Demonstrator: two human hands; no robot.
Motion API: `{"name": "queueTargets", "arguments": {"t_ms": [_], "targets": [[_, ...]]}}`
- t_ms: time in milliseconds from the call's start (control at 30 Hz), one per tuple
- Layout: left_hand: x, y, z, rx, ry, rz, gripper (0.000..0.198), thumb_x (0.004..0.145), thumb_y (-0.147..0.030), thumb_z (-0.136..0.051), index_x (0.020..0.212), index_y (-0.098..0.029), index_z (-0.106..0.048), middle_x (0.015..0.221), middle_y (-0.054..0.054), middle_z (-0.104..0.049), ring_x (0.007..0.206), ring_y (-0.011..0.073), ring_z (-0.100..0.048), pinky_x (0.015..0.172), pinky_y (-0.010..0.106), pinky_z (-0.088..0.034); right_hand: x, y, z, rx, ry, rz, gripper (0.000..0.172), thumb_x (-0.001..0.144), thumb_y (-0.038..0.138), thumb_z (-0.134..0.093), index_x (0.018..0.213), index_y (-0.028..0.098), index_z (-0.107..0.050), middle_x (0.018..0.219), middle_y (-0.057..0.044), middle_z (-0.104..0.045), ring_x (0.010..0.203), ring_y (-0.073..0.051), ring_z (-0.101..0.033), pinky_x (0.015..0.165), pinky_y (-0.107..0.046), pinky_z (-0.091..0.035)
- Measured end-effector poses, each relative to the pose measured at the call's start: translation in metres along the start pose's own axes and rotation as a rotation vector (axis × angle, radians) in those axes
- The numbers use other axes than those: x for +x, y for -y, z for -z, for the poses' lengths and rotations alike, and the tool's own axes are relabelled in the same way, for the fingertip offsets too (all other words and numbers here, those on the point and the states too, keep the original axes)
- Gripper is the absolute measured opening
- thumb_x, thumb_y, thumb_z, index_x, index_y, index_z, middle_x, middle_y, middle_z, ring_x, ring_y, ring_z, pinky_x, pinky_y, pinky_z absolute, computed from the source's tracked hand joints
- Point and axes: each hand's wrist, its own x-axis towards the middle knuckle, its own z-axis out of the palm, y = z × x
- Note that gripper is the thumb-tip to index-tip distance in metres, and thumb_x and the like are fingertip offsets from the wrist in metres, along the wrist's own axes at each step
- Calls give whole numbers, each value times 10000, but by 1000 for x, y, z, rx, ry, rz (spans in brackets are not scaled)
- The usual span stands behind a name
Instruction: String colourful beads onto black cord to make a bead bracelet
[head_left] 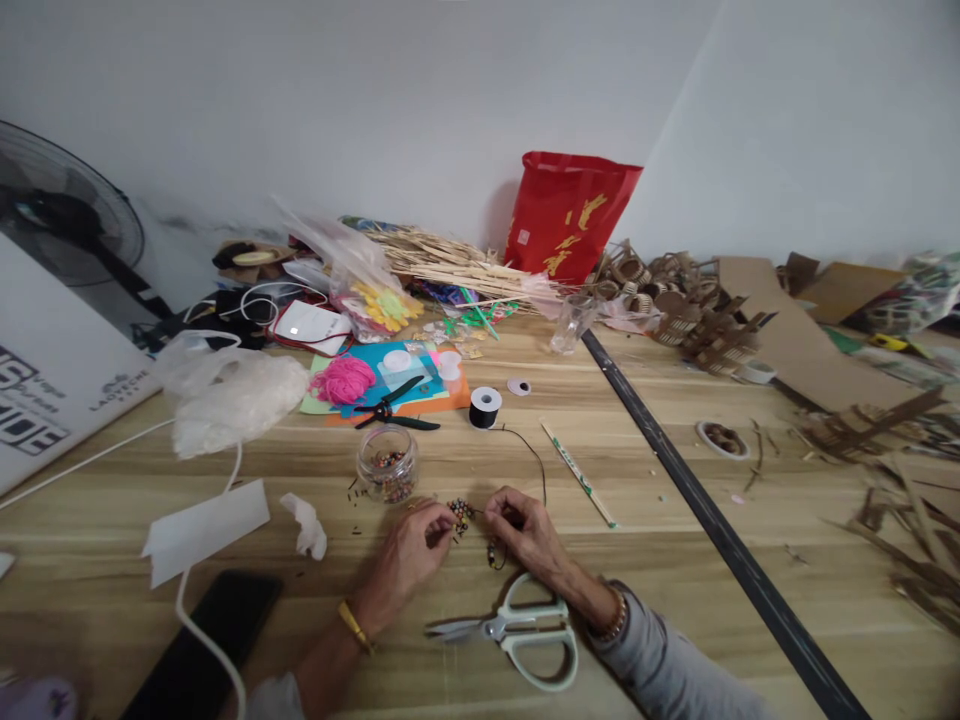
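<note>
White wall (pixel 420 90) behind, plain, slightly grey. Second white panel (pixel 825 120) right, angled, meets it at seam. Wood-grain table (pixel 690 560) fills lower frame, cluttered at back edge. Black strip (pixel 721 535) runs diagonally across top. Black fan (pixel 67 215) far left by wall. Light even, diffuse, soft shadows.

Two hands are counted at six o'clock, left hand (pixel 409 555) and right hand (pixel 525 530); one beaded cluster (pixel 459 513), one bead jar (pixel 386 462), one pair of scissors (pixel 525 630).
</note>
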Motion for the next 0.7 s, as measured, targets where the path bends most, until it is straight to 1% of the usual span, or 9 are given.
{"name": "queueTargets", "arguments": {"t_ms": [100, 333, 567, 700], "targets": [[1, 4, 1, -7, -40, -3, 186, 699, -48, -504, 734, -171, -638, 684, 20, -615, 593, 138, -583, 569, 231, -496, 0, 0, 0, -13, -1, 7, 255, 839, 388, -577, 734, 156, -561, 625, 19, -514, 544, -94, -450, 488, -197, -355], [1, 5, 2, 3, -58, -33, 192, 706, -61, -511, 728, -176, -663, 699, 24, -599, 584, 132, -574, 553, 218, -495, -1, -1, 1, -21, 0, 18, 235, 841, 370, -571, 736, 159, -561, 625, 18, -518, 548, -98, -455, 489, -199, -360], [4, 1, 6, 2, -13, -23, 148, 723, -106, -564, 730, -172, -696, 718, 33, -622, 589, 141, -583, 577, 239, -507, 0, -1, 0, -27, -7, 9, 237, 839, 366, -572, 734, 154, -564, 622, 18, -520, 549, -98, -453, 493, -200, -357], [5, -2, 8, -4, -8, -17, 150, 722, -91, -562, 710, -175, -686, 706, 29, -616, 589, 144, -580, 571, 239, -497, 0, -2, 0, -25, 1, 9, 229, 837, 357, -573, 731, 155, -565, 623, 20, -512, 547, -96, -449, 495, -201, -355]]}}
